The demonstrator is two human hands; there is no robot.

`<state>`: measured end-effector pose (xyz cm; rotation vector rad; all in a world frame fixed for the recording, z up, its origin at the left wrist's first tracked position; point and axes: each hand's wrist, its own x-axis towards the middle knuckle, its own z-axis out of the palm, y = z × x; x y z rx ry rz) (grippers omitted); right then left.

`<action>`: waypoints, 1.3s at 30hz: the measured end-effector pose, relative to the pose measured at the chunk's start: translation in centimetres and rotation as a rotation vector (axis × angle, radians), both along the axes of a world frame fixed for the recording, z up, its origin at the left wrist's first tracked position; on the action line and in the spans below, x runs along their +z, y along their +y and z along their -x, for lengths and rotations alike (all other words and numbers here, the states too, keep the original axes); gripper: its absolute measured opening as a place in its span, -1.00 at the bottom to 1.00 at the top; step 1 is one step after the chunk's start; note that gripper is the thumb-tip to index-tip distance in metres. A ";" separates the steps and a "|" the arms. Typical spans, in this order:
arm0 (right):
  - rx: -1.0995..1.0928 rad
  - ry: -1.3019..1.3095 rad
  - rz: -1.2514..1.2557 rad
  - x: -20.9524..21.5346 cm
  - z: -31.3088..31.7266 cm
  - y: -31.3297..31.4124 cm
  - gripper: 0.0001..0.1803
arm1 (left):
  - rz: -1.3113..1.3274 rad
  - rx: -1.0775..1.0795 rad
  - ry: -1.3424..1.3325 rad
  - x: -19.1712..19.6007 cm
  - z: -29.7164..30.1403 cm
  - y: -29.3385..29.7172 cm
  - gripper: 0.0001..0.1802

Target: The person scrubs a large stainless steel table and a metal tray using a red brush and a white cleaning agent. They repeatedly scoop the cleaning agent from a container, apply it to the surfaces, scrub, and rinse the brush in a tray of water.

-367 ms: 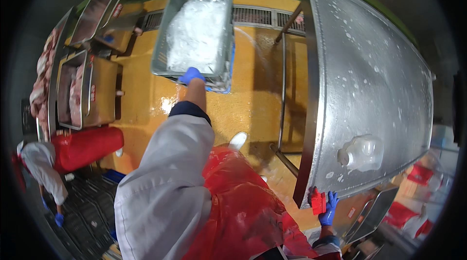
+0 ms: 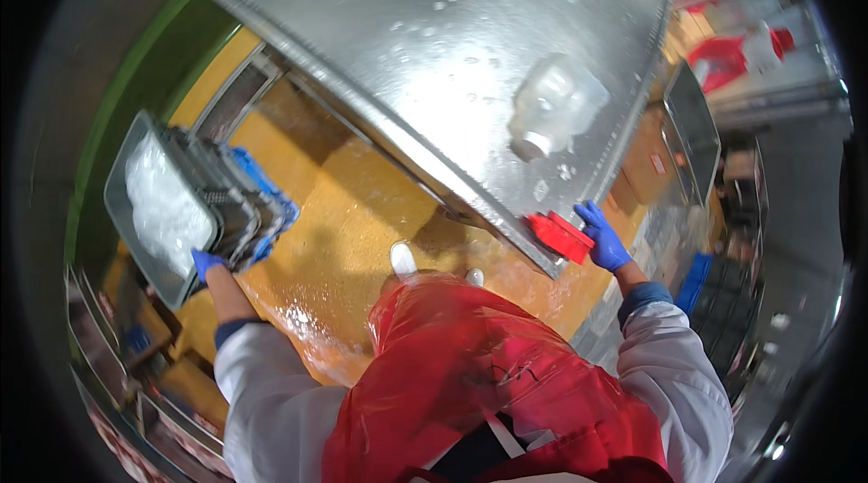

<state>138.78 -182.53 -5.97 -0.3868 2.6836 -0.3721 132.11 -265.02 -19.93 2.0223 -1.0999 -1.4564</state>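
Observation:
At the left, my left hand [image 2: 208, 264] in a blue glove is closed over the near rim of a grey-green plastic crate [image 2: 206, 223]. Clear plastic sheeting or bags [image 2: 163, 198] fill this crate, which tops a stack of darker crates. My right hand [image 2: 606, 241], also blue-gloved, grips a red scrub brush [image 2: 562, 237] at the near corner of the steel table [image 2: 416, 49]; its palm side is hidden. A translucent plastic jug [image 2: 556, 108] lies on its side on the wet tabletop, beyond the brush.
Wet yellow floor [image 2: 334, 221] lies between the crate stack and table. A drain grate [image 2: 242, 99] runs near the green wall base. Steel bins [image 2: 167, 415] stand lower left. Dark crates [image 2: 723, 289] are stacked at the right; a person in a red apron [image 2: 723, 63] is farther off.
The view has swung right, so the table now spans the top and the crate sits farther left. My left hand stays on the crate rim. My right hand still has the brush by the table corner.

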 end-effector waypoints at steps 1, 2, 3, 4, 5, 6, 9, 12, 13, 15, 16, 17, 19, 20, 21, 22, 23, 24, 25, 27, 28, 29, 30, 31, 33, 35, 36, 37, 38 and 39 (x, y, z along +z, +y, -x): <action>-0.110 0.041 0.085 -0.5 -1.5 -0.2 -0.76 | 0.118 0.064 0.015 2.4 1.3 3.6 -0.26; -0.205 0.087 0.175 -1.3 -2.9 -0.8 -0.75 | 0.444 -0.143 -0.187 0.2 1.9 5.3 -0.25; -0.299 0.138 0.255 -1.4 -4.3 -1.3 -0.75 | 0.772 -0.291 -0.469 -2.3 2.9 7.2 -0.24; -0.494 0.128 0.370 -1.1 -5.9 -2.5 -0.73 | 0.898 -0.572 -0.025 -1.4 4.9 11.9 -0.27; -0.685 0.122 0.496 -0.7 -7.8 -3.9 -0.71 | 0.989 -0.830 0.442 0.8 6.4 18.8 -0.29; -0.862 0.120 0.629 -0.2 -9.7 -4.3 -0.69 | 1.120 -0.927 0.525 2.4 7.7 25.8 -0.36; -1.008 0.281 0.458 -2.3 -17.4 -2.9 -0.63 | 0.889 -1.515 0.829 11.3 9.7 44.5 -0.29; -1.261 0.143 0.476 -3.3 -24.2 0.6 -0.55 | 1.066 -1.787 0.675 16.2 11.8 58.1 -0.13; -1.329 0.162 0.459 -3.3 -26.6 1.7 -0.58 | 1.128 -1.844 0.510 18.1 12.1 61.6 -0.07; -1.467 0.194 0.417 -3.5 -32.4 3.9 -0.64 | 1.211 -1.940 0.309 18.1 13.2 66.9 -0.09; -1.509 0.184 0.366 -3.9 -35.0 4.9 -0.66 | 1.208 -1.860 0.340 16.0 14.8 68.0 -0.26; -1.562 0.172 0.308 -4.7 -38.6 5.7 -0.68 | 1.112 -1.908 0.276 14.8 15.6 69.4 -0.42; -1.756 0.158 0.464 -7.5 -45.0 6.9 -0.72 | 1.081 -1.862 0.393 12.8 16.5 70.2 -0.52; -1.880 0.155 0.688 -9.1 -47.5 7.4 -0.74 | 1.072 -1.860 0.437 12.3 16.8 70.2 -0.50; -1.955 0.174 0.721 -9.8 -49.1 7.5 -0.77 | 1.005 -1.862 0.550 12.0 16.5 70.5 -0.47; -2.015 0.185 0.751 -9.9 -50.2 7.9 -0.80 | 0.936 -1.845 0.653 11.8 16.2 70.3 -0.44; -2.103 0.201 0.759 -9.5 -52.0 8.3 -0.83 | 0.839 -1.850 0.763 13.6 13.8 72.5 -0.41; -2.089 0.296 0.853 -10.2 -53.8 9.7 -0.81 | 0.527 -1.932 0.812 15.2 11.0 75.2 -0.34; -2.046 0.355 0.966 -11.6 -54.4 11.0 -0.79 | 0.524 -1.929 0.887 17.4 8.3 76.6 -0.37; -1.928 0.502 1.159 -12.1 -53.1 14.4 -0.71 | 0.306 -1.929 1.042 20.8 3.3 79.4 -0.38; -1.873 0.610 1.234 -9.0 -49.8 15.8 -0.65 | 0.070 -1.932 1.134 21.7 0.7 81.8 -0.37; -1.827 0.739 1.296 -5.3 -46.8 17.1 -0.60 | -0.150 -2.018 1.104 22.0 -1.1 84.7 -0.34; -1.706 0.734 1.384 -2.4 -44.5 18.9 -0.50 | -0.319 -2.080 1.041 23.9 -4.3 88.3 -0.34; -1.562 0.707 1.484 -0.1 -41.3 20.8 -0.40 | -0.319 -2.112 1.029 23.7 -6.3 91.2 -0.42; -1.407 0.680 1.449 2.2 -34.6 24.7 -0.28 | -0.244 -2.201 0.927 21.2 -8.7 97.4 -0.61; -1.280 0.571 1.441 4.7 -27.5 27.9 -0.24 | -0.472 -2.184 0.926 18.2 -10.6 103.1 -0.70; -1.170 0.804 0.957 2.7 -24.0 30.5 -0.23 | -0.605 -2.175 0.969 18.2 -11.5 106.1 -0.72; -1.014 0.990 0.464 0.9 -20.9 32.9 -0.23 | -0.830 -2.071 0.926 18.1 -12.1 108.8 -0.71; -1.051 0.869 0.557 1.3 -18.4 34.0 -0.23 | -1.035 -1.942 0.877 17.7 -12.0 111.0 -0.69; -1.087 0.747 0.645 2.3 -16.1 35.1 -0.24 | -1.230 -1.804 0.826 17.2 -11.4 113.2 -0.66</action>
